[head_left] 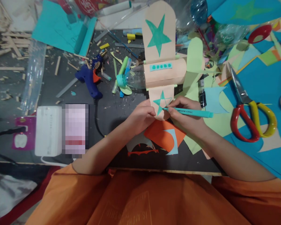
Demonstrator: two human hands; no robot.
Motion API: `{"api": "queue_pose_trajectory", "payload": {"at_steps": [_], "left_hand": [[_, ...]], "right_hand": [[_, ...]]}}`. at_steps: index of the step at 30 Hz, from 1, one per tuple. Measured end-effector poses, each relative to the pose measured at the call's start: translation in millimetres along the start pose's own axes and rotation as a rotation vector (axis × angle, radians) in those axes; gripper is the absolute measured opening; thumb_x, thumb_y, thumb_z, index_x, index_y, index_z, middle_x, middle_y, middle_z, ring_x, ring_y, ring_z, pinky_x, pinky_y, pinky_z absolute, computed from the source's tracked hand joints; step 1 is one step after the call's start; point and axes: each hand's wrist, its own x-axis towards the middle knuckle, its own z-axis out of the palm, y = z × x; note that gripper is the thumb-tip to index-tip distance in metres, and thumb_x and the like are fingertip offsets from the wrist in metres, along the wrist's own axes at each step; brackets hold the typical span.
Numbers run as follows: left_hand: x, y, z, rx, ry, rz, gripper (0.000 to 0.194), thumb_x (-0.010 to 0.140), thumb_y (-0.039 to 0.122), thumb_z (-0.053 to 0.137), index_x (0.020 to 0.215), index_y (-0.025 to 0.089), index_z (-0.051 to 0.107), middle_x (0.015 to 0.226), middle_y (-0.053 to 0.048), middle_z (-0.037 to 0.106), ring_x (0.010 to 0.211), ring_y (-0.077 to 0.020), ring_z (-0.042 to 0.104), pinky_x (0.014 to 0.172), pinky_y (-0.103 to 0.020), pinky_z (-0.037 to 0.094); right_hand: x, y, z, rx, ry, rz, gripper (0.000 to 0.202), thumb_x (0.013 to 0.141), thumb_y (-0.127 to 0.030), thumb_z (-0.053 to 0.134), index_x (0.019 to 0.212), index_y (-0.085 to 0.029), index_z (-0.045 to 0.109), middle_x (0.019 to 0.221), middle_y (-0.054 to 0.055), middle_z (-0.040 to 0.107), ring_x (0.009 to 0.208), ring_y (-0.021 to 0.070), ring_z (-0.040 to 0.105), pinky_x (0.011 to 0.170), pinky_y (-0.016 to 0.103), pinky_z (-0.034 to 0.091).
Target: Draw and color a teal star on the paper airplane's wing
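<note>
A bottle wrapped in peach paper (165, 75) has two peach wings, a pale green tail and a teal cap at its left end. The far wing (148, 26) bears a filled green star. On the near wing (154, 93) is another star, mostly green, with its right point only outlined. My right hand (186, 114) is closed around a teal marker (193, 112), whose tip touches this star. My left hand (142, 115) grips the near wing's left edge between thumb and fingers.
Large scissors (242, 93) with red and yellow handles lie at the right on blue paper. A blue glue gun (87, 79) is left of the bottle. Farther left are a white box (48, 131) and wooden sticks. Orange scraps (160, 136) lie just below my hands.
</note>
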Motion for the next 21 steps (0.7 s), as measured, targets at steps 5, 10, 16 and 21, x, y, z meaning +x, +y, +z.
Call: {"api": "queue_pose_trajectory", "payload": {"at_steps": [5,10,16,21], "left_hand": [[-0.4,0.9,0.9,0.006,-0.002,-0.006,0.031,0.045,0.011,0.059,0.075,0.018,0.065,0.083,-0.005,0.076,0.107,-0.0299,0.070,0.089,-0.034,0.053],[-0.2,0.7,0.2,0.008,-0.010,0.004,0.025,0.046,0.011,0.060,0.070,0.019,0.064,0.079,-0.004,0.075,0.100,-0.0267,0.072,0.078,-0.029,0.052],[-0.3,0.7,0.4,-0.006,0.003,-0.002,0.027,0.045,0.011,0.060,0.070,0.018,0.065,0.076,-0.005,0.075,0.095,-0.0265,0.072,0.077,-0.030,0.051],[-1.6,0.7,-1.0,0.008,0.024,0.001,0.032,0.047,0.011,0.059,0.077,0.018,0.066,0.082,-0.005,0.076,0.093,-0.0249,0.071,0.079,-0.031,0.050]], "right_hand": [[0.1,-0.6,0.5,-0.028,0.008,-0.006,0.011,0.069,-0.023,0.064,0.060,-0.024,0.057,0.054,-0.003,0.057,0.051,0.0126,0.049,0.050,0.027,0.038],[0.5,-1.7,1.0,-0.018,0.025,-0.008,0.010,0.067,-0.022,0.064,0.060,-0.023,0.057,0.052,-0.004,0.056,0.050,0.0121,0.048,0.049,0.026,0.037],[-0.1,-0.9,0.9,-0.025,0.017,-0.017,0.011,0.068,-0.022,0.065,0.059,-0.023,0.058,0.053,-0.003,0.059,0.050,0.0127,0.050,0.050,0.027,0.039],[3.6,3.1,-5.0,0.107,0.071,-0.033,0.012,0.075,-0.023,0.068,0.065,-0.024,0.061,0.057,-0.001,0.063,0.049,0.0137,0.054,0.047,0.027,0.042]]}}
